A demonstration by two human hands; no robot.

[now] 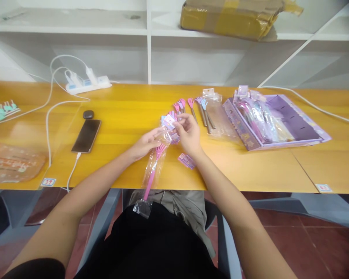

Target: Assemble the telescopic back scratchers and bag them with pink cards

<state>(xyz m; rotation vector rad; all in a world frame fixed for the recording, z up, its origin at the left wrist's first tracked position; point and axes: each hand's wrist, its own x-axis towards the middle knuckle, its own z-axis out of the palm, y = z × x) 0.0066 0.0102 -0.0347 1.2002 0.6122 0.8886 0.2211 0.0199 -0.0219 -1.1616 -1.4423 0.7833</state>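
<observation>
A pink hand-shaped back scratcher (151, 176) lies inside a long clear plastic bag (147, 164) that hangs over the table's front edge. My left hand (147, 144) is closed on the bag near its upper end, just above the scratcher's head. At the bag's mouth, my right hand (189, 133) pinches a small printed card (169, 121), with more cards partly hidden behind it. One loose purple card (187, 161) rests on the table below my right wrist. Beyond my hands lie several unbagged back scratchers (203, 110) with pink, purple and blue heads.
Flat clear bags (219, 116) lie beside a purple display box (317, 136) holding bagged scratchers (261, 120). On the left are a phone (86, 135) on a cable, a dark small case (88, 114), a power strip (88, 85) and an orange package (14, 162). A taped carton (229, 15) sits on the shelf.
</observation>
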